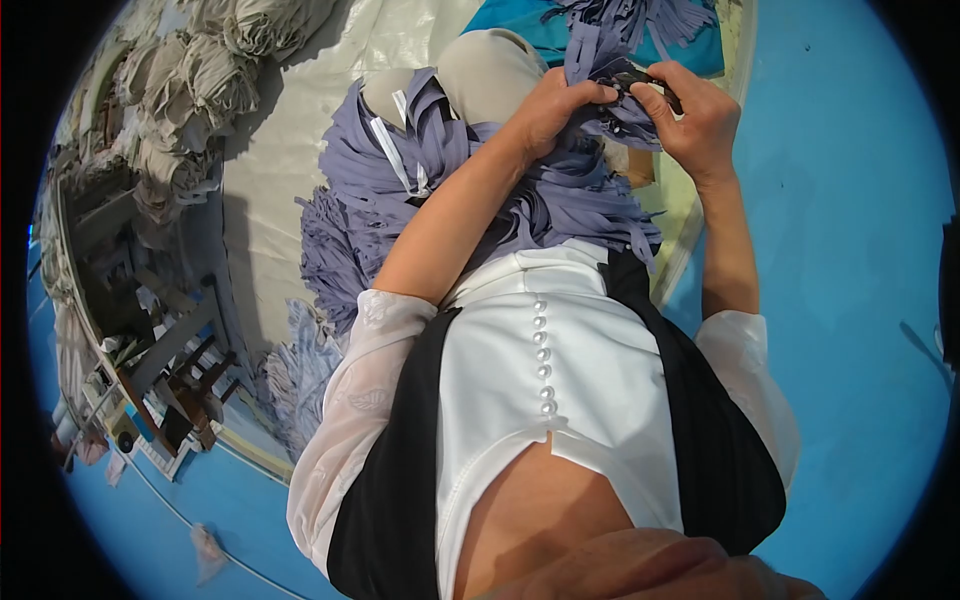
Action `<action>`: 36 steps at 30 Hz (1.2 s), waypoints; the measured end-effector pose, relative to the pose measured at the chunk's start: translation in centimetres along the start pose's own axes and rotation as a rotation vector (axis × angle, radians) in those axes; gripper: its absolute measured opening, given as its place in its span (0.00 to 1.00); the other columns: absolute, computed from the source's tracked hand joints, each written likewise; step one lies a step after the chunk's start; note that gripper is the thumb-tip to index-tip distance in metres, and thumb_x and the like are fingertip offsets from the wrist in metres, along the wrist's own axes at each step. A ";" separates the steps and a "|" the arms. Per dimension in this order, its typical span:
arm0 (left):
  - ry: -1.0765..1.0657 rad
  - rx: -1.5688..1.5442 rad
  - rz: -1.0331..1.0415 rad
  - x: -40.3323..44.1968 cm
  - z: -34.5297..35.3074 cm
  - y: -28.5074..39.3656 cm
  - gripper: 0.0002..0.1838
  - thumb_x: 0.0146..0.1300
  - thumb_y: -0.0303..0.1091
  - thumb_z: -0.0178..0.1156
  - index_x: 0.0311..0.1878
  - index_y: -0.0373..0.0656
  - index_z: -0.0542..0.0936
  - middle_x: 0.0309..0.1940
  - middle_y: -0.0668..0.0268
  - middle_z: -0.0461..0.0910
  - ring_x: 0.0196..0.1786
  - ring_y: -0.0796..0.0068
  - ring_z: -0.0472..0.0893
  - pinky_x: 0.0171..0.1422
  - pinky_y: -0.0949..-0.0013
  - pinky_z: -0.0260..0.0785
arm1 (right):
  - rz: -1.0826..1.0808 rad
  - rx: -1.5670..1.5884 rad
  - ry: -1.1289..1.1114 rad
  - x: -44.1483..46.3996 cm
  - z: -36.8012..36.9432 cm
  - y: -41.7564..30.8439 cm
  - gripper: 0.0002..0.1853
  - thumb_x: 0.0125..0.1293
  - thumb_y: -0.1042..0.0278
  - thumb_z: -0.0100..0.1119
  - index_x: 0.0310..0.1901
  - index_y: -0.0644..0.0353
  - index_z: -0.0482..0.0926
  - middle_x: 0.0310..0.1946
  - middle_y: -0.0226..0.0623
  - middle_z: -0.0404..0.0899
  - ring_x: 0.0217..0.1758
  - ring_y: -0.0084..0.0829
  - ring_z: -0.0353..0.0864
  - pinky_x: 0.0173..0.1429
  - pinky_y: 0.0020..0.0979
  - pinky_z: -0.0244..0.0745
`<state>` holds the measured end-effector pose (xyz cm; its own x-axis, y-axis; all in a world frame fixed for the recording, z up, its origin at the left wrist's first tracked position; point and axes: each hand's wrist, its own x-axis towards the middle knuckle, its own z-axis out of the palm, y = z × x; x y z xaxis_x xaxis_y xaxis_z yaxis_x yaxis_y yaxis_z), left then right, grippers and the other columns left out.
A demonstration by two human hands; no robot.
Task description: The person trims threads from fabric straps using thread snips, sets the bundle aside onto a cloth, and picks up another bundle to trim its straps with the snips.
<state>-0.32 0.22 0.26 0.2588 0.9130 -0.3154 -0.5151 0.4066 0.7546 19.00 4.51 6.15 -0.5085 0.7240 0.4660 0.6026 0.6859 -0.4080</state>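
Note:
Bunched purple-grey fabric strips (600, 50) hang between both hands, above the lap. My left hand (553, 108) is closed on this fabric, with its thumb stretched over it towards the right. Close beside it, my right hand (697, 120) is closed around a small black tool (668, 88); the fingers cover much of it, so its exact kind is unclear. The tool's dark end lies against the fabric. A large heap of the same purple-grey fabric pieces (540, 205) covers the lap, with white ties or labels (392, 155) lying on its left part.
A pale sheet (265, 200) covers the ground at left. Bundles of beige fabric (190, 85) are piled at the upper left, above a wooden stool or frame (185, 370). More purple pieces (660, 20) lie on a teal surface (515, 15) beyond the hands. Blue floor (840, 300) extends right.

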 end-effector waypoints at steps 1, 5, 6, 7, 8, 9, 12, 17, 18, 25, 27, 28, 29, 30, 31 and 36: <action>-0.010 -0.031 -0.027 0.0 -0.1 0.0 0.16 0.57 0.33 0.66 0.48 0.37 0.84 0.40 0.67 0.85 0.40 0.77 0.82 0.48 0.71 0.75 | -0.051 -0.020 0.027 0.1 0.3 0.1 0.13 0.63 0.55 0.71 0.35 0.55 0.83 0.24 0.29 0.82 0.24 0.33 0.81 0.28 0.32 0.71; -0.004 -0.088 -0.080 0.8 -0.9 -1.2 0.16 0.61 0.35 0.61 0.50 0.37 0.82 0.41 0.65 0.85 0.42 0.73 0.84 0.48 0.69 0.77 | -0.170 -0.099 0.080 0.4 0.8 0.4 0.13 0.62 0.54 0.71 0.34 0.55 0.82 0.25 0.29 0.82 0.25 0.34 0.81 0.29 0.32 0.70; 0.005 -0.110 -0.090 0.9 -1.1 -1.6 0.16 0.61 0.34 0.61 0.49 0.37 0.83 0.40 0.65 0.85 0.42 0.73 0.84 0.48 0.69 0.77 | -0.180 -0.116 0.078 0.5 0.8 0.4 0.13 0.62 0.54 0.70 0.34 0.55 0.82 0.25 0.28 0.81 0.24 0.33 0.80 0.29 0.32 0.69; 0.015 -0.133 -0.098 1.1 -1.3 -1.9 0.15 0.61 0.34 0.61 0.49 0.37 0.83 0.40 0.64 0.85 0.42 0.73 0.84 0.48 0.70 0.77 | -0.190 -0.121 0.081 0.5 0.8 0.5 0.13 0.62 0.54 0.70 0.34 0.55 0.82 0.24 0.29 0.81 0.24 0.33 0.80 0.29 0.32 0.69; 0.024 -0.156 -0.107 1.3 -1.6 -2.3 0.15 0.61 0.33 0.61 0.48 0.37 0.83 0.40 0.64 0.85 0.42 0.73 0.84 0.47 0.70 0.78 | -0.200 -0.126 0.084 0.5 0.9 0.5 0.13 0.62 0.54 0.70 0.34 0.54 0.82 0.24 0.29 0.81 0.24 0.33 0.80 0.28 0.32 0.69; 0.024 -0.163 -0.114 1.2 -1.5 -2.1 0.14 0.61 0.33 0.61 0.47 0.36 0.83 0.40 0.64 0.85 0.41 0.73 0.84 0.48 0.70 0.78 | -0.208 -0.132 0.086 0.4 1.0 0.6 0.13 0.62 0.54 0.70 0.34 0.54 0.82 0.24 0.29 0.80 0.23 0.32 0.79 0.28 0.32 0.69; 0.018 -0.169 -0.125 0.9 -1.2 -1.8 0.13 0.61 0.33 0.61 0.46 0.36 0.84 0.39 0.64 0.86 0.41 0.74 0.84 0.48 0.70 0.78 | -0.225 -0.145 0.095 0.4 1.1 0.7 0.12 0.62 0.54 0.70 0.34 0.54 0.82 0.23 0.30 0.80 0.23 0.34 0.79 0.28 0.33 0.69; -0.025 -0.190 -0.160 0.7 -1.1 -1.3 0.13 0.59 0.33 0.65 0.44 0.35 0.80 0.41 0.61 0.82 0.46 0.71 0.84 0.53 0.68 0.77 | 0.137 0.357 0.100 -0.5 0.9 0.5 0.10 0.68 0.60 0.68 0.37 0.57 0.82 0.22 0.22 0.77 0.23 0.17 0.73 0.29 0.24 0.64; -0.024 -0.191 -0.156 0.7 -1.1 -1.3 0.13 0.59 0.33 0.65 0.43 0.35 0.80 0.41 0.61 0.83 0.45 0.71 0.84 0.53 0.68 0.77 | 0.334 0.576 0.084 -0.8 0.7 0.3 0.09 0.70 0.61 0.67 0.38 0.58 0.82 0.22 0.20 0.77 0.24 0.13 0.71 0.29 0.22 0.63; -0.030 -0.219 -0.132 0.9 -1.5 -2.0 0.16 0.63 0.37 0.62 0.49 0.37 0.82 0.44 0.61 0.85 0.44 0.72 0.84 0.54 0.69 0.78 | 0.374 0.610 -0.004 -0.9 1.9 -0.1 0.09 0.61 0.74 0.73 0.40 0.64 0.82 0.29 0.26 0.83 0.33 0.14 0.79 0.38 0.19 0.73; 0.001 -0.286 -0.121 0.2 -0.5 -0.8 0.18 0.65 0.41 0.61 0.50 0.36 0.82 0.45 0.61 0.85 0.45 0.71 0.84 0.55 0.69 0.77 | 0.308 0.513 -0.004 -1.0 1.5 -0.3 0.08 0.60 0.81 0.70 0.40 0.65 0.83 0.31 0.30 0.86 0.37 0.16 0.84 0.41 0.22 0.77; 0.013 -0.334 -0.111 -0.5 0.7 0.6 0.19 0.67 0.43 0.60 0.50 0.37 0.82 0.45 0.61 0.85 0.45 0.71 0.84 0.55 0.69 0.77 | 0.299 0.543 -0.013 -1.2 1.1 -0.8 0.08 0.60 0.81 0.70 0.40 0.65 0.83 0.31 0.30 0.86 0.37 0.16 0.84 0.40 0.21 0.77; 0.023 -0.380 -0.102 -0.7 1.4 1.3 0.19 0.68 0.44 0.59 0.51 0.37 0.82 0.45 0.61 0.85 0.45 0.71 0.84 0.55 0.69 0.77 | 0.290 0.572 -0.018 -1.3 0.7 -1.4 0.08 0.59 0.82 0.70 0.40 0.65 0.83 0.31 0.30 0.86 0.37 0.16 0.84 0.40 0.21 0.77; -0.029 -0.348 -0.097 -0.6 1.2 1.0 0.20 0.69 0.45 0.58 0.51 0.37 0.83 0.45 0.62 0.84 0.45 0.71 0.84 0.54 0.70 0.77 | 0.282 0.598 -0.023 -1.5 0.4 -1.8 0.08 0.59 0.83 0.69 0.40 0.65 0.83 0.31 0.30 0.86 0.36 0.16 0.84 0.40 0.21 0.76; -0.081 -0.315 -0.090 -0.3 0.7 0.6 0.20 0.70 0.46 0.57 0.50 0.37 0.83 0.45 0.62 0.84 0.45 0.71 0.84 0.54 0.70 0.77 | 0.247 0.576 -0.072 -2.0 0.3 -1.6 0.09 0.58 0.84 0.68 0.41 0.65 0.84 0.31 0.29 0.84 0.34 0.16 0.81 0.39 0.21 0.75; -0.179 -0.176 -0.045 1.0 -1.0 -1.4 0.21 0.72 0.45 0.57 0.55 0.37 0.81 0.50 0.61 0.85 0.49 0.71 0.85 0.57 0.67 0.78 | 0.325 0.987 -0.462 -2.0 -1.7 -1.5 0.07 0.61 0.77 0.69 0.41 0.65 0.83 0.30 0.28 0.81 0.34 0.15 0.75 0.37 0.21 0.68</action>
<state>-0.20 0.60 -1.71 0.4166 0.8801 -0.2276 -0.6299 0.4600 0.6257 20.15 1.91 7.22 -0.7181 0.6955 -0.0254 0.1036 0.0708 -0.9921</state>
